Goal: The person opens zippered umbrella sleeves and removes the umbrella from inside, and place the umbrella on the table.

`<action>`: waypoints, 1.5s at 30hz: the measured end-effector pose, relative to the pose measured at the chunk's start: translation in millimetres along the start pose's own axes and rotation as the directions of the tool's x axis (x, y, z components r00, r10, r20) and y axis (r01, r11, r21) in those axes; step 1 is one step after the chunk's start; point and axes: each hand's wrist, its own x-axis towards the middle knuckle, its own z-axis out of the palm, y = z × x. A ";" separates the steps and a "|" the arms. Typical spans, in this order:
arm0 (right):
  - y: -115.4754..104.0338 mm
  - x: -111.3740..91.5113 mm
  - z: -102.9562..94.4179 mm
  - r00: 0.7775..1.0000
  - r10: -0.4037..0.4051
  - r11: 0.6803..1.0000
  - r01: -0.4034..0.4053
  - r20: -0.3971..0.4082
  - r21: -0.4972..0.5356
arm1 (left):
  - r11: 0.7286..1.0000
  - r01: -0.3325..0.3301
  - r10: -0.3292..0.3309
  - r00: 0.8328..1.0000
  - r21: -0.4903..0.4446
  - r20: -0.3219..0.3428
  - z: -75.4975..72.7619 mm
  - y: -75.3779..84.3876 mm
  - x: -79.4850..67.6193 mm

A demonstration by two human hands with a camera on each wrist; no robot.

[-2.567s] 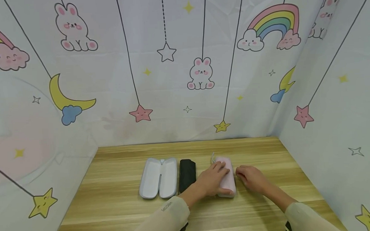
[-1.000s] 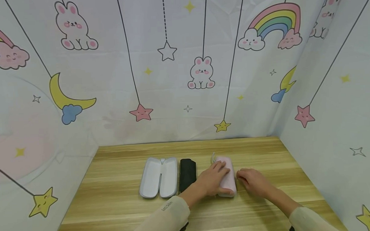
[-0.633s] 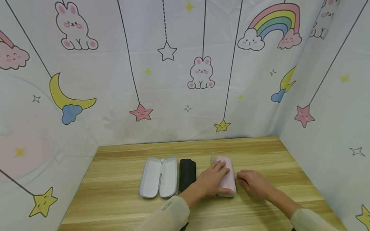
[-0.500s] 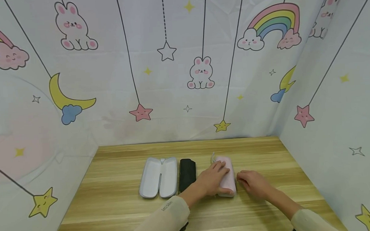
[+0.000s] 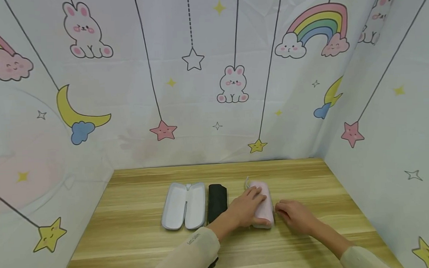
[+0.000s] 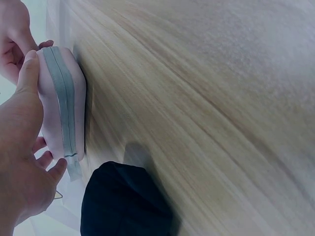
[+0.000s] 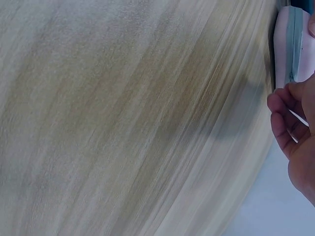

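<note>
A pink zip case [image 5: 267,199] with a grey-green zipper band [image 6: 64,93] lies on the table right of centre in the head view. My left hand [image 5: 247,207] is laid over it and holds it, thumb at its near end and fingers spread across its top. At the case's right side is my right hand [image 5: 296,214], with thumb and index finger pinched together. In the right wrist view those fingertips pinch at the lower end of the zipper [image 7: 294,44], over the zipper pull, which they mostly hide. A pale loop [image 5: 247,183] sticks out at the far left corner.
Left of the pink case lies a black cloth-covered bundle [image 5: 217,201], partly behind my left forearm. Farther left stands an opened white hard case [image 5: 174,208], its two shells side by side. Printed cloth walls [image 5: 201,150] enclose the wooden table [image 5: 140,247].
My right hand has slid slowly toward me along the right side of the pink case, its fingers still pinched. My left hand and the case have stayed in place.
</note>
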 end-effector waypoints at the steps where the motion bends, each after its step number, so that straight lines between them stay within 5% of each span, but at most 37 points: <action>1: -0.2 -0.5 0.1 1.000 0.000 1.000 0.000 0.001 0.004 | 1.000 -0.001 0.001 1.000 -0.002 -0.001 0.5 -0.2 0.1; 45: -12.6 -9.6 -4.5 0.998 -0.057 0.998 0.058 -0.025 0.028 | 1.000 -0.004 0.004 1.000 -0.014 0.000 4.6 -3.2 2.7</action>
